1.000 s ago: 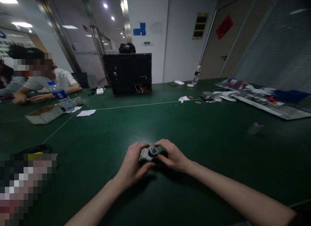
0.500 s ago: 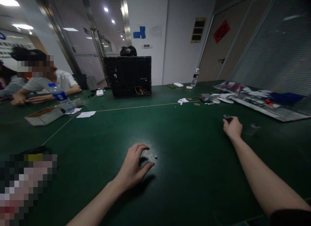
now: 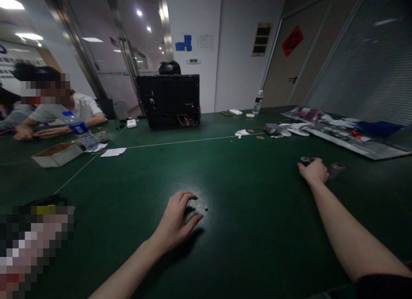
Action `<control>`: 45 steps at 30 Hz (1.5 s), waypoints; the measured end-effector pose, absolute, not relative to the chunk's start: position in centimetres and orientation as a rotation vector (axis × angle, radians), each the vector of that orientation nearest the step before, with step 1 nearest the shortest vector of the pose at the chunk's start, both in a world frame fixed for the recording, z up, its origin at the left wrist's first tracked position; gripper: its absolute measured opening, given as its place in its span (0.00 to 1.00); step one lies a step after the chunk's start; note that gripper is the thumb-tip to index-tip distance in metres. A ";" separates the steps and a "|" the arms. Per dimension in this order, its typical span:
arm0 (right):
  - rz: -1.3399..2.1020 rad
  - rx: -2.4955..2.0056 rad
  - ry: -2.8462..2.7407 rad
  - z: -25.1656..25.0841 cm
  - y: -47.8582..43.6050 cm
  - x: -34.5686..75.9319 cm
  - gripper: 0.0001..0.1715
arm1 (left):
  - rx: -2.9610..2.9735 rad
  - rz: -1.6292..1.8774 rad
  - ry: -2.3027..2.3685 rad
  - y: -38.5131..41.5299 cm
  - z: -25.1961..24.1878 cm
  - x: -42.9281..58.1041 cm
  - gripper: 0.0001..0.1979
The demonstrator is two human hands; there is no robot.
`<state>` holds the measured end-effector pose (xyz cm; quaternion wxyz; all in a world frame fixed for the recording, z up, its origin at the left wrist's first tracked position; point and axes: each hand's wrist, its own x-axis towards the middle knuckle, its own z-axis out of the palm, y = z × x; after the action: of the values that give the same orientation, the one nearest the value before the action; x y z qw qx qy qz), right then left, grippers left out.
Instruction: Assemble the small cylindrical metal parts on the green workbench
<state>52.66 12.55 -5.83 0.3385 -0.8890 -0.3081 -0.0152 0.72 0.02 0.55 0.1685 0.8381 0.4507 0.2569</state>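
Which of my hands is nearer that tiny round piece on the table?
Left. The left hand is open just left of the tiny round piece; the right hand is well off to its right.

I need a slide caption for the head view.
At a green table: right hand around a dark cylinder, left hand open beside a tiny part.

Around the left fingers (image 3: 190,196) I saw deep green tabletop (image 3: 251,196); at the right fingers (image 3: 317,162), a dark cylinder (image 3: 304,160), beside them a grey cylinder (image 3: 337,170).

Dark cylinder (image 3: 304,160) partly hidden by right grip (image 3: 314,171); tiny piece (image 3: 206,208) too small to identify
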 end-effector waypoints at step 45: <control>2.017 -0.720 -1.178 -2.6 4.1 21.5 0.17 | 2.364 0.584 1.371 0.5 -0.2 0.9 0.11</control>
<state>21.48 4.05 -2.57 0.3416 -0.2769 -0.4529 0.7755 0.86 0.49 -0.25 0.1724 0.8332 0.4833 0.2058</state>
